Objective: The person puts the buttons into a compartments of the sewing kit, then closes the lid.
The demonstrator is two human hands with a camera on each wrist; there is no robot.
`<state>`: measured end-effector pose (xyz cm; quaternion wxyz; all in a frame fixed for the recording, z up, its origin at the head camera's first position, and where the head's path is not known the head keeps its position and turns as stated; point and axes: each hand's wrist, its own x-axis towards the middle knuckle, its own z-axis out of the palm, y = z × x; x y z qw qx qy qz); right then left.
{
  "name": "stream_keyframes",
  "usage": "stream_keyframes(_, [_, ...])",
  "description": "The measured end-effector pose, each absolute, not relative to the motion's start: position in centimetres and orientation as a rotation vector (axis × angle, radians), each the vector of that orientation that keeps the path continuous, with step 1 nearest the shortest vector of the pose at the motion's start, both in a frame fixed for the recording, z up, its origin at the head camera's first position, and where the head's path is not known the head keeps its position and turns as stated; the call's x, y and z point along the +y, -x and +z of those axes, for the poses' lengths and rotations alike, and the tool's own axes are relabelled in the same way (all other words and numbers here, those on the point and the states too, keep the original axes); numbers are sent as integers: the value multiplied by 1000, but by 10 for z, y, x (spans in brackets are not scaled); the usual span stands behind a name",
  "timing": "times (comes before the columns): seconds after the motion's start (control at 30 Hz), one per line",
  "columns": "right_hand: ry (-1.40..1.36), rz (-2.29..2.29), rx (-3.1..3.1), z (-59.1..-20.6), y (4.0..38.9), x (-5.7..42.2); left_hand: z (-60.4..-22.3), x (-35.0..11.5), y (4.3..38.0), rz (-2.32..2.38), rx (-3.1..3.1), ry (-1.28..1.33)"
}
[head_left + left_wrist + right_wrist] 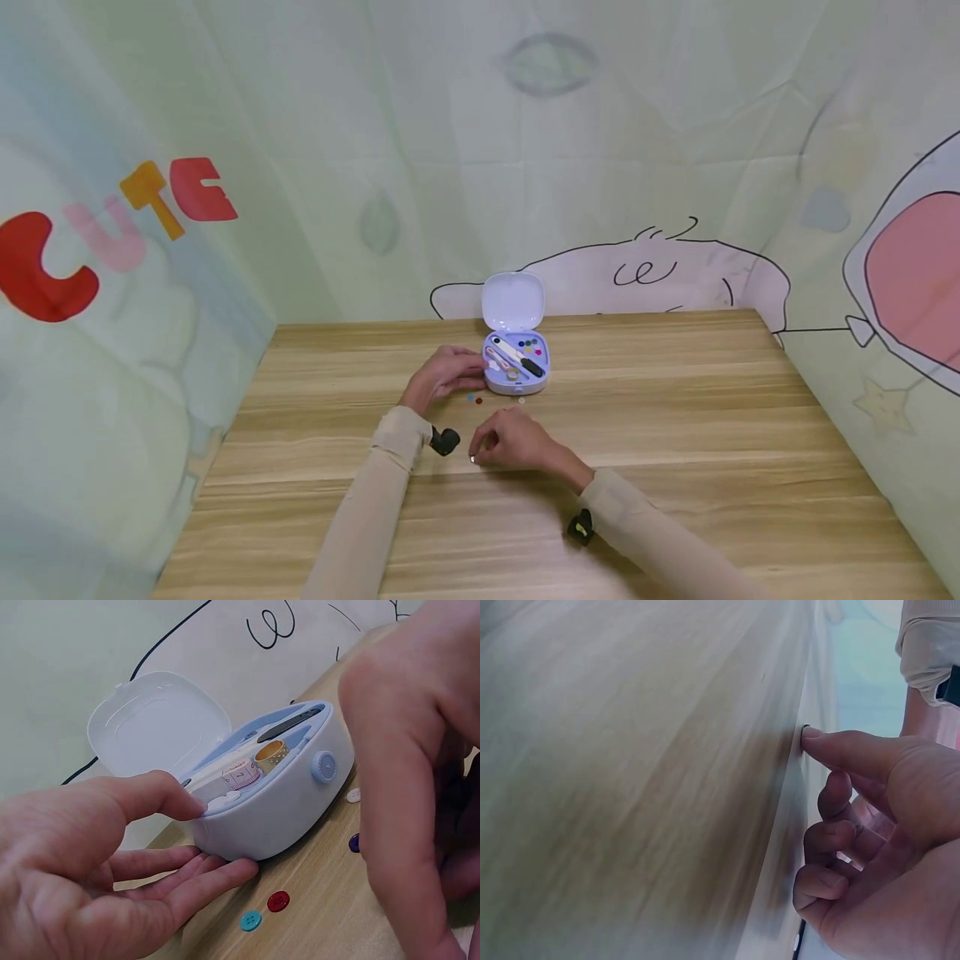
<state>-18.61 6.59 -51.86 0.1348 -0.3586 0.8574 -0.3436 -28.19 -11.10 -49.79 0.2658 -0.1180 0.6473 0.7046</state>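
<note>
A white and pale blue sewing kit box (516, 386) stands on the table with its lid (513, 302) raised. My left hand (448, 371) holds its left side, thumb over the rim and fingers low against the wall. Inside lie a tape measure (241, 774), a gold thimble (271, 756) and a dark-handled tool (531, 367). In front of the box are a teal button (251, 920), a red button (278, 901), a white button (522, 401) and a partly hidden purple button (355, 843). Nearer me, my right hand (513, 440) pinches a tiny object (472, 459) close to the tabletop; its kind is unclear.
The wood-grain table (675, 417) runs back to a printed curtain (450, 167) that also hangs along both sides. Several coloured buttons (528, 345) sit in the box's right compartment. Black wrist cameras (445, 442) are strapped at both cuffs.
</note>
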Motion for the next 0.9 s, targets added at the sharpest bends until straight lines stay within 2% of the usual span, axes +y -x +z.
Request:
stream_keyframes(0.53, [975, -1092, 2392, -516, 188, 74, -498, -110, 283, 1887, 1757, 325])
stream_keyframes(0.9, [983, -1196, 2349, -497, 204, 89, -502, -109, 281, 1949, 1754, 266])
